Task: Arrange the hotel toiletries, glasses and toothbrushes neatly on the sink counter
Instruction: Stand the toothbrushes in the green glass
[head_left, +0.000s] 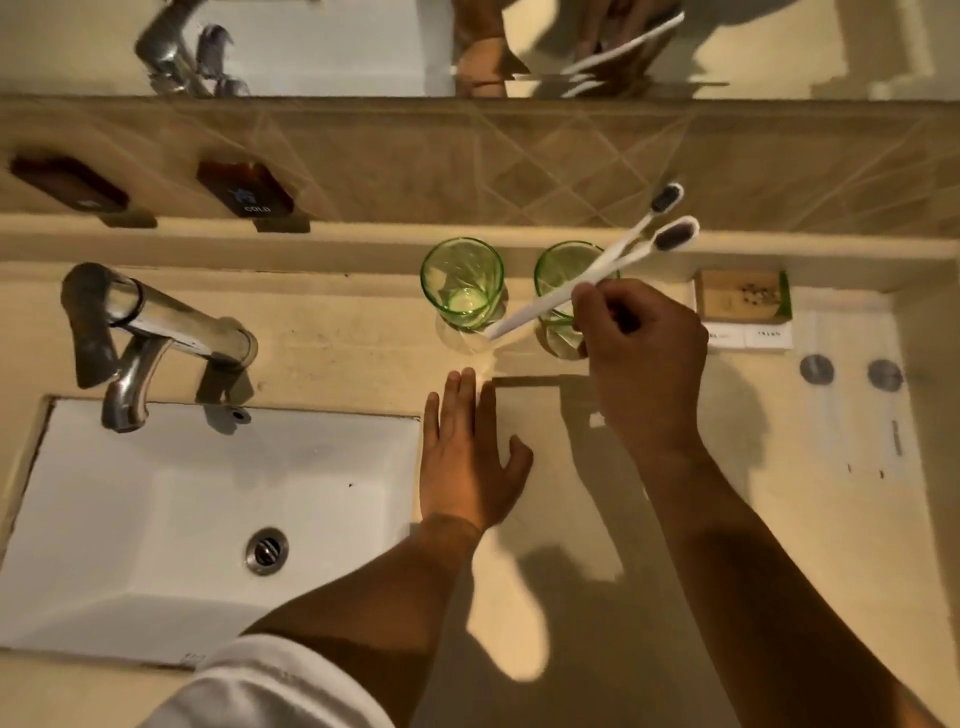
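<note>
The right hand (641, 358) is clenched around two white plastic toothbrushes with dark bristles (587, 278), its grip closing on the lower half of their handles. The brushes cross just above the fingers, so their handle ends splay down-left toward the surface while the two bristle heads fan up and to the right, in front of the tiled wall behind the sink. The handles pass over the mouth of the right-hand green tumbler of clear glass (563, 291); whether they touch its rim cannot be told. The hand itself hangs above and just in front of that glass, hiding its near side.

The left-hand green glass tumbler (462, 283) stands upright just beside the first, both near the back ledge of the beige stone surface (332, 338). The lower tips of the toothbrush handles lie close to the foot of this left glass.

The left hand (470, 452) lies flat and released on the surface, fingers stretched toward the glasses, holding nothing, just right of the white rectangular basin (156, 493).

To the right of the glasses, against the back ledge, sits a small tan cardboard toiletry box with a green edge (743, 300), and in front of it lie flat white printed packets (753, 335). A chrome tap (156, 332) stands at the back of the basin, well apart from the glasses.
</note>
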